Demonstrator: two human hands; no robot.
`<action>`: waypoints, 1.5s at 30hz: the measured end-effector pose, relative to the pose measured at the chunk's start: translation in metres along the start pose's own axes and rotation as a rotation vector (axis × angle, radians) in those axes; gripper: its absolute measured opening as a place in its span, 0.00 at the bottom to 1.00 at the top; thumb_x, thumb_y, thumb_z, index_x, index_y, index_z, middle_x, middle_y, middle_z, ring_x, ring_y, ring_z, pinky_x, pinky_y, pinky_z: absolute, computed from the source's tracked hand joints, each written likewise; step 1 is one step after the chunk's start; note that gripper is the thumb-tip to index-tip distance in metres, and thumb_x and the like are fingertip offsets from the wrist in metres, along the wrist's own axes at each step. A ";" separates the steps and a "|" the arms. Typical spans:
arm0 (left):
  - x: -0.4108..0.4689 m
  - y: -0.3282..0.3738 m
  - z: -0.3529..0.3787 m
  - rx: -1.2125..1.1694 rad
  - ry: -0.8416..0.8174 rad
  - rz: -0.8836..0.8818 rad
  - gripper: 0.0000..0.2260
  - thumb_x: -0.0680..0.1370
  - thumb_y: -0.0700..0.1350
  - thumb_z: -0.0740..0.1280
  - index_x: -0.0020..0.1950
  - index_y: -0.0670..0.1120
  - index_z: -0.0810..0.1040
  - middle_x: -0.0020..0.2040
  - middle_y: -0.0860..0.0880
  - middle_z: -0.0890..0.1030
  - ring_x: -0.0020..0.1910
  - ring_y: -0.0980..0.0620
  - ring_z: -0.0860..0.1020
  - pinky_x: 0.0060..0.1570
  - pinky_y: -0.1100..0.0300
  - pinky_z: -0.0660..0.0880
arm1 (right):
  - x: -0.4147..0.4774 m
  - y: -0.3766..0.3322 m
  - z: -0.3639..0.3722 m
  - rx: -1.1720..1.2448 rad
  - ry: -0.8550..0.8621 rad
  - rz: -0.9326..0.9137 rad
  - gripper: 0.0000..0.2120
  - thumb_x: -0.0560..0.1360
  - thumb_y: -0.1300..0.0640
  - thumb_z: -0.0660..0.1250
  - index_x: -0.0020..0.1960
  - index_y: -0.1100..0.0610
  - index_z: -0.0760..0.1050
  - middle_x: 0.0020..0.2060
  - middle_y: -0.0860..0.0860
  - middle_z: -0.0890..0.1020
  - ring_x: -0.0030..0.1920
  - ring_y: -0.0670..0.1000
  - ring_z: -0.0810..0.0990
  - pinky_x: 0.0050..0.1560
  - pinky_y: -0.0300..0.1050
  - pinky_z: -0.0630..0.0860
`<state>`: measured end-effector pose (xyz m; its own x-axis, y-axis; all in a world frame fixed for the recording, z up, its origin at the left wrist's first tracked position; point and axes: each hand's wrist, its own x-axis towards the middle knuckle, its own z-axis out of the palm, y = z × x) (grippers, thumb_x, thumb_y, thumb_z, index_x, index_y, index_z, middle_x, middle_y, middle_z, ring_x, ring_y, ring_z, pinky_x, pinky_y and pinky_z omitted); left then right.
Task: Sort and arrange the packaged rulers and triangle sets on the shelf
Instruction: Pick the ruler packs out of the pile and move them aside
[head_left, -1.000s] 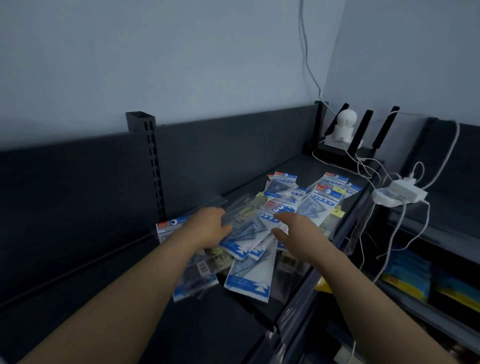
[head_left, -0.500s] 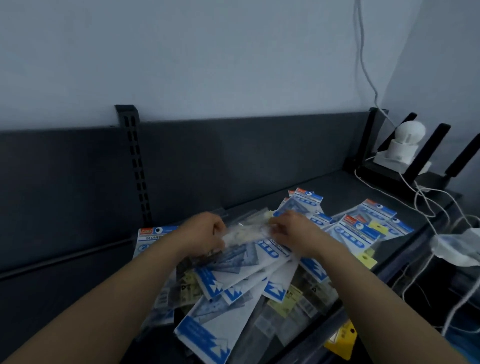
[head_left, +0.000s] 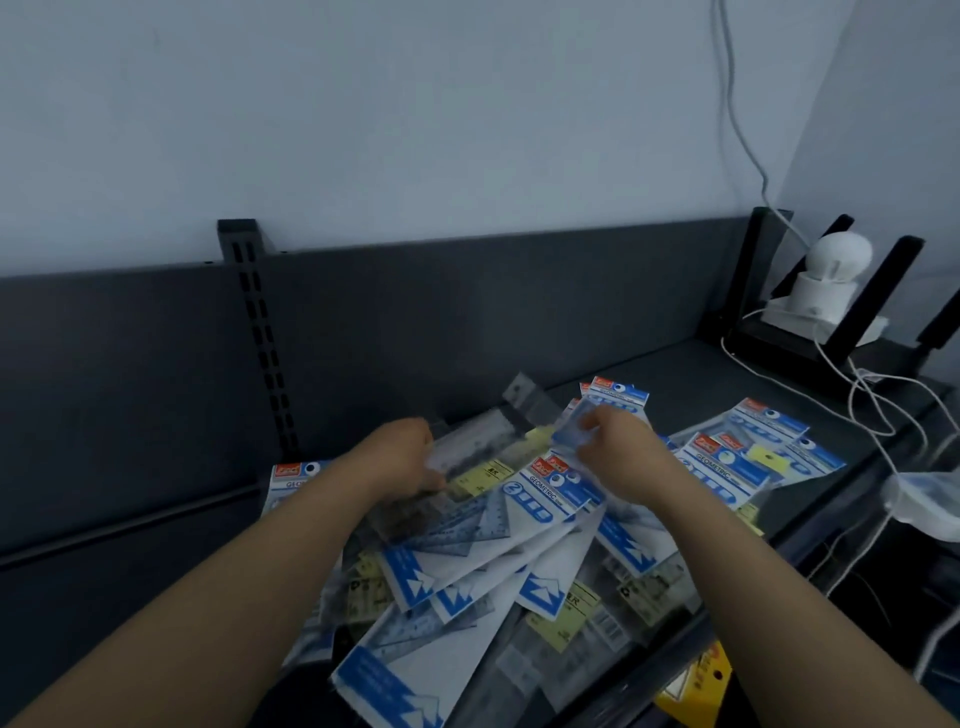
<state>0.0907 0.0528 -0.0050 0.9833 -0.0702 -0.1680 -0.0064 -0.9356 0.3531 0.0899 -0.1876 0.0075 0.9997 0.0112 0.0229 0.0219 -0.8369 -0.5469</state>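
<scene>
At the frame centre, a clear ruler pack (head_left: 488, 434) is gripped by the left hand (head_left: 402, 460); a blurred blue pack (head_left: 569, 439) is pinched by the right hand (head_left: 623, 457), above the pile of packs (head_left: 467, 566).

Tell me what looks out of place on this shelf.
The triangle-set packs lie in a crooked, overlapping heap on the shelf. The left hand grips a clear ruler pack; the right hand pinches a blue-topped pack. White cables trail at right.

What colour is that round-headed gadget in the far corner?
The gadget is white, seen in the head view.
</scene>
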 end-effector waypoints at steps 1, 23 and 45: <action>0.001 0.002 -0.002 -0.009 -0.025 -0.007 0.20 0.73 0.52 0.73 0.60 0.44 0.73 0.55 0.48 0.76 0.50 0.51 0.75 0.44 0.60 0.73 | -0.002 -0.002 0.004 0.033 -0.027 -0.003 0.08 0.78 0.58 0.63 0.56 0.56 0.73 0.43 0.51 0.78 0.37 0.48 0.75 0.32 0.39 0.68; -0.031 -0.038 -0.011 -0.576 -0.059 -0.072 0.07 0.74 0.40 0.71 0.49 0.38 0.79 0.44 0.40 0.83 0.36 0.49 0.80 0.35 0.60 0.77 | -0.002 -0.043 0.038 0.151 -0.106 0.075 0.18 0.74 0.58 0.71 0.63 0.60 0.76 0.55 0.56 0.82 0.52 0.52 0.80 0.56 0.47 0.77; -0.031 -0.019 -0.014 -0.491 0.080 -0.035 0.18 0.66 0.41 0.79 0.51 0.45 0.76 0.47 0.47 0.80 0.40 0.52 0.79 0.32 0.60 0.76 | -0.041 -0.039 0.022 0.378 0.126 0.125 0.13 0.78 0.66 0.60 0.57 0.57 0.79 0.49 0.51 0.80 0.44 0.48 0.78 0.48 0.45 0.76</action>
<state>0.0627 0.0781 0.0068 0.9924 0.0028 -0.1230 0.0940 -0.6620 0.7436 0.0485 -0.1435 0.0091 0.9860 -0.1644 0.0262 -0.0728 -0.5676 -0.8201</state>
